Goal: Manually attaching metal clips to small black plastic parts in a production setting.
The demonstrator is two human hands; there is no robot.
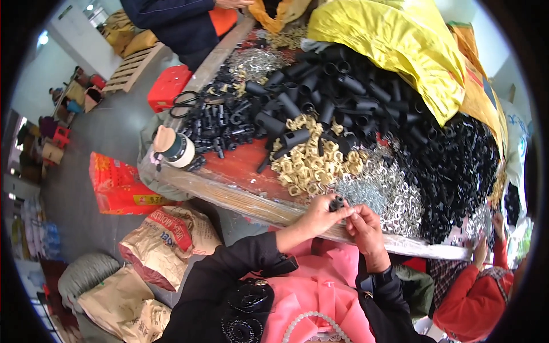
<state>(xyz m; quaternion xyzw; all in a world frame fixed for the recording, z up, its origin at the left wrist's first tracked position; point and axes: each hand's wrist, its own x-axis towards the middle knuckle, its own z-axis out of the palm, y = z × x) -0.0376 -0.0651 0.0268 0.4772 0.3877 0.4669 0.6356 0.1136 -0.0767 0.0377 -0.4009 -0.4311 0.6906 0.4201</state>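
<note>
My left hand [317, 218] is closed on a small black plastic part [337, 203] with a round opening, held over the table's near edge. Beside it, my right hand [366, 227] has thumb and fingertips pinched together close to that part; whatever they hold is too small to make out. Just beyond my hands lie a heap of cream-coloured plastic clips [311, 166], a pile of small silvery metal pins [363, 194] and a spread of shiny metal rings [400, 208].
Black tubes [354, 86] and small black parts [457, 177] cover the table, with a yellow sack [394, 46] behind. A lidded cup [178, 150] and scissors [185, 103] stand left. Paper sacks [168, 243] are on the floor. Co-workers are at the far left and right [477, 297].
</note>
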